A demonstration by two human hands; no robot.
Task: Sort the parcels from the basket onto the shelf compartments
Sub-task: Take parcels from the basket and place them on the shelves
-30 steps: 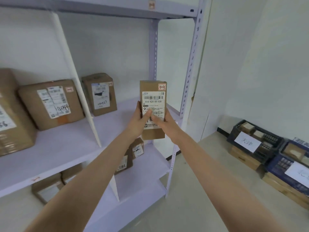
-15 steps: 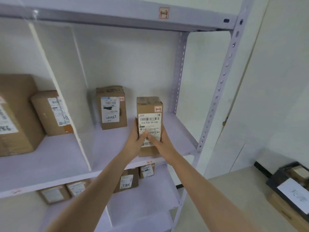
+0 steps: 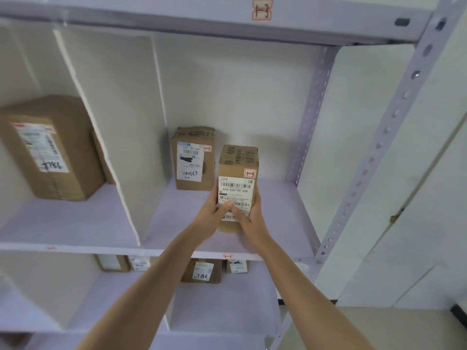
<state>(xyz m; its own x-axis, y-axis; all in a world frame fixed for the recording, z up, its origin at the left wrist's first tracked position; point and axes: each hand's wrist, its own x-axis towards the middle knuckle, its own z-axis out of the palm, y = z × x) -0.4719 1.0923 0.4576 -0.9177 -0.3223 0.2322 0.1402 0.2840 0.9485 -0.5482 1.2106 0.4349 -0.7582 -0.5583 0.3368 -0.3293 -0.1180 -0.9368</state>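
Note:
A tall brown cardboard parcel (image 3: 237, 170) with a white barcode label and a red "1-3" sticker stands upright in the right compartment of the lilac shelf (image 3: 283, 223). My left hand (image 3: 213, 215) grips its lower left side and my right hand (image 3: 250, 218) its lower right side, thumbs on the label. Whether its base rests on the shelf board is hidden by my hands. Behind it to the left stands another labelled parcel (image 3: 193, 159) marked "1-3". The board above carries a "1-3" tag (image 3: 262, 8).
A white divider (image 3: 101, 137) separates this compartment from the left one, where a larger box (image 3: 50, 147) stands. Smaller parcels (image 3: 202, 271) sit on the shelf below. A perforated upright post (image 3: 379, 147) bounds the shelf on the right, with a white wall beyond.
Both hands have carried the parcel forward and into the right compartment, beside the other "1-3" parcel. My view has moved closer to the shelf and tilted up; the baskets on the floor have left view.

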